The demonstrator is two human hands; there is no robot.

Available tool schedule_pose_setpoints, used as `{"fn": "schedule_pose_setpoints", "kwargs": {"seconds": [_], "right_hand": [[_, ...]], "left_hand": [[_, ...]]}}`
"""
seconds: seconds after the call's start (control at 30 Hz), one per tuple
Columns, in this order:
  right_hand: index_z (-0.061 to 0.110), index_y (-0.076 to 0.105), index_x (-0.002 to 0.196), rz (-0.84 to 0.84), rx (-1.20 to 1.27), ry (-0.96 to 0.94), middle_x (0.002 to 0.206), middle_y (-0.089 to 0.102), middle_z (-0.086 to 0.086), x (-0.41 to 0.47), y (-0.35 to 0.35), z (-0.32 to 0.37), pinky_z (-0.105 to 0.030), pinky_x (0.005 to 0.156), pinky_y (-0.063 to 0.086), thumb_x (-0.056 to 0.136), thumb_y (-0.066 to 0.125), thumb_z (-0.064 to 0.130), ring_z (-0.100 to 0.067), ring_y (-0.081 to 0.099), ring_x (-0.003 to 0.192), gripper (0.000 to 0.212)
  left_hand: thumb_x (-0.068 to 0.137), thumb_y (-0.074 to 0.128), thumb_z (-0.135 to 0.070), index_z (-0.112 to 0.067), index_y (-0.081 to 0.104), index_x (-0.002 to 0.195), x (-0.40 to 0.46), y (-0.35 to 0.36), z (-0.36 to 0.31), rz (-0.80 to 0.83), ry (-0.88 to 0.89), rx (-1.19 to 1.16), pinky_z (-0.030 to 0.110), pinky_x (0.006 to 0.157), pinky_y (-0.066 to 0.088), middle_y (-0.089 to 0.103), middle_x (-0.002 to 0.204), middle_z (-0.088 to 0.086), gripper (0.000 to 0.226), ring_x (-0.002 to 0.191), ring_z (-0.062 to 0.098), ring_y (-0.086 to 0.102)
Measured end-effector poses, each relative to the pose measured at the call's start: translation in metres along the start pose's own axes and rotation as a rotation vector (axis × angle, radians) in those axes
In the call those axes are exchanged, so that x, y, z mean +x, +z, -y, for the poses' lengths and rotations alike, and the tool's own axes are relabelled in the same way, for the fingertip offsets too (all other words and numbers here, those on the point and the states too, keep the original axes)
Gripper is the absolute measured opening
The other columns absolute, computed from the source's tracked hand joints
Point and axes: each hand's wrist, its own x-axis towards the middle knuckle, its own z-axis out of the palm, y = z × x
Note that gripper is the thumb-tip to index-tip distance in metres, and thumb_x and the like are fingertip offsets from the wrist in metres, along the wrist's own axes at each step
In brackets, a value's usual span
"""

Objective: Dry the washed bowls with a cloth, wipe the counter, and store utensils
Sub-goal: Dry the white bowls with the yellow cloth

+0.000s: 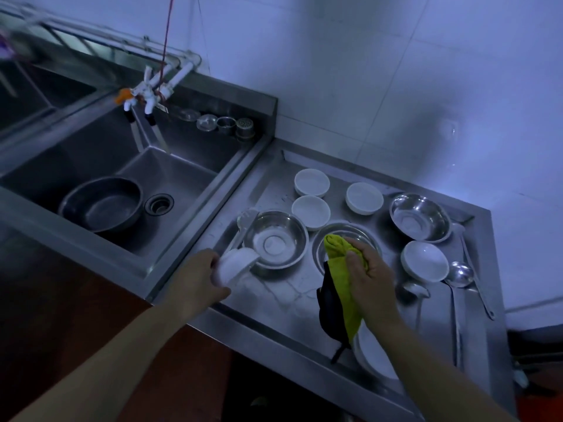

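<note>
Clearly, left hand (195,278) pinching the wet white bowl (234,266) (right hand (365,269) clutching cloth (341,269)) risks slipping, chipping it against the tabletop (274,312)

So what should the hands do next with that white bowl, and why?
Probably bring the yellow cloth over to the small white bowl and wipe inside it. The left hand already grips that bowl, tilted, at the counter's near edge, while the right hand holds the bunched cloth over a steel bowl, apart from the white one.
</note>
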Motion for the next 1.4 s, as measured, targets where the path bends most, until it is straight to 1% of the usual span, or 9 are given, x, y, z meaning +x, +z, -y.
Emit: {"fn": "schedule_pose_setpoints", "kwargs": {"seconds": [0.2, 0.4, 0.57, 0.73, 0.8, 0.97, 1.07, 1.27, 1.4], "right_hand": [[0.038, 0.058, 0.099, 0.014, 0.004, -0.097, 0.095, 0.062, 0.027, -0.003, 0.008, 0.015, 0.001, 0.074, 0.039, 0.085, 0.051, 0.022, 0.014, 0.055, 0.091, 0.022], [0.031, 0.045, 0.098, 0.034, -0.066, -0.257, 0.093, 0.056, 0.009, -0.001, 0.022, 0.039, -0.005, 0.066, 0.039, 0.079, 0.052, 0.047, 0.005, 0.054, 0.080, 0.026], [0.002, 0.059, 0.095, 0.059, -0.167, -0.693, 0.105, 0.050, -0.011, 0.008, 0.042, 0.086, -0.022, 0.084, 0.040, 0.088, 0.055, 0.038, -0.019, 0.049, 0.094, 0.038], [0.008, 0.072, 0.086, 0.006, -0.430, -1.085, 0.090, 0.068, -0.009, 0.008, 0.057, 0.116, -0.036, 0.074, 0.047, 0.092, 0.052, 0.039, -0.026, 0.063, 0.080, 0.038], [0.010, 0.073, 0.083, -0.006, -0.494, -1.099, 0.086, 0.070, -0.005, 0.000, 0.060, 0.118, -0.034, 0.075, 0.048, 0.091, 0.054, 0.035, -0.024, 0.065, 0.076, 0.031], [0.009, 0.067, 0.107, 0.053, -0.488, -1.084, 0.100, 0.070, -0.004, -0.020, 0.058, 0.116, -0.032, 0.085, 0.044, 0.085, 0.064, 0.040, -0.018, 0.061, 0.089, 0.039], [0.011, 0.063, 0.119, 0.094, -0.561, -1.183, 0.114, 0.068, -0.003, -0.019, 0.047, 0.109, -0.031, 0.094, 0.042, 0.089, 0.061, 0.040, -0.016, 0.061, 0.102, 0.041], [0.015, 0.073, 0.106, 0.247, -0.809, -1.625, 0.111, 0.070, -0.003, 0.032, -0.005, 0.097, -0.034, 0.099, 0.045, 0.093, 0.061, 0.016, -0.019, 0.065, 0.101, 0.018], [0.017, 0.073, 0.105, 0.181, -0.845, -1.622, 0.111, 0.070, -0.003, 0.045, -0.018, 0.102, -0.040, 0.101, 0.045, 0.093, 0.062, 0.017, -0.024, 0.063, 0.109, 0.017]], "left_hand": [[0.054, 0.082, -0.045, -0.030, 0.050, 0.092, -0.013, -0.032, -0.008, -0.084, 0.129, 0.108, 0.026, 0.062, 0.050, 0.051, 0.088, -0.014, 0.052, 0.076, 0.003, 0.052], [0.061, 0.084, -0.032, -0.036, 0.049, 0.089, -0.021, -0.066, -0.027, -0.148, 0.158, -0.254, 0.018, 0.062, 0.047, 0.056, 0.094, -0.020, 0.045, 0.082, -0.003, 0.057], [0.077, 0.074, -0.015, -0.028, 0.056, 0.096, -0.024, -0.088, -0.061, -0.174, 0.113, -0.681, 0.017, 0.056, 0.051, 0.066, 0.089, -0.006, 0.028, 0.077, 0.007, 0.066], [0.087, 0.060, -0.015, -0.014, 0.058, 0.097, -0.030, -0.096, -0.103, -0.183, 0.108, -1.007, 0.035, 0.061, 0.057, 0.067, 0.085, 0.005, 0.010, 0.074, 0.019, 0.066], [0.086, 0.060, -0.022, -0.013, 0.056, 0.095, -0.031, -0.094, -0.119, -0.250, 0.091, -0.985, 0.042, 0.064, 0.052, 0.061, 0.086, 0.010, 0.013, 0.073, 0.023, 0.060], [0.096, 0.044, -0.024, -0.001, 0.050, 0.100, -0.037, -0.088, -0.143, -0.263, 0.135, -0.919, 0.027, 0.058, 0.043, 0.051, 0.083, 0.011, 0.024, 0.070, 0.016, 0.049], [0.097, 0.043, -0.020, -0.020, 0.057, 0.099, -0.038, -0.093, -0.150, -0.220, 0.211, -0.918, 0.024, 0.064, 0.047, 0.058, 0.092, 0.002, 0.013, 0.077, 0.009, 0.055], [0.090, 0.049, -0.008, -0.033, 0.061, 0.094, -0.025, -0.100, -0.157, -0.039, 0.315, -0.739, 0.031, 0.075, 0.045, 0.063, 0.094, -0.003, 0.028, 0.087, 0.014, 0.057], [0.067, 0.047, -0.028, -0.036, 0.061, 0.087, -0.014, -0.108, -0.169, -0.022, 0.288, -0.672, 0.029, 0.068, 0.043, 0.062, 0.088, -0.007, 0.025, 0.081, 0.009, 0.057]]}}
